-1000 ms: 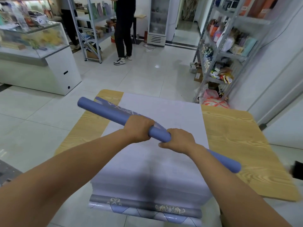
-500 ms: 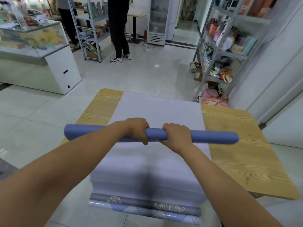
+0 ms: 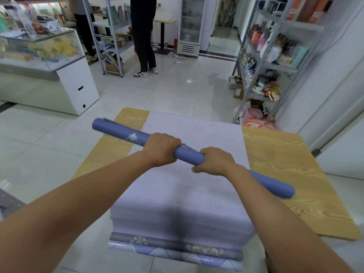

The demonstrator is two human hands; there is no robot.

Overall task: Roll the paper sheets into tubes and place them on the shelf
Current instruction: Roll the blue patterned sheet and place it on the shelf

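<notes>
Blue paper tube (image 3: 189, 156) was held in both hands above the sheet stack.
The left grip (image 3: 161, 149) and right grip (image 3: 214, 161) were each clamped around the tube near its middle, close together, the tube slanting from far left to near right. Beneath lay the stack of paper sheets (image 3: 197, 196) on the wooden bench (image 3: 285, 154); a stocked metal shelf (image 3: 275, 66) stood to the right.

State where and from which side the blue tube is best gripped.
Grip the blue tube near its middle, from above, fingers wrapped round, as the left hand and right hand do. It is long and thin, so a central hold likely balances it and keeps it rolled.
</notes>
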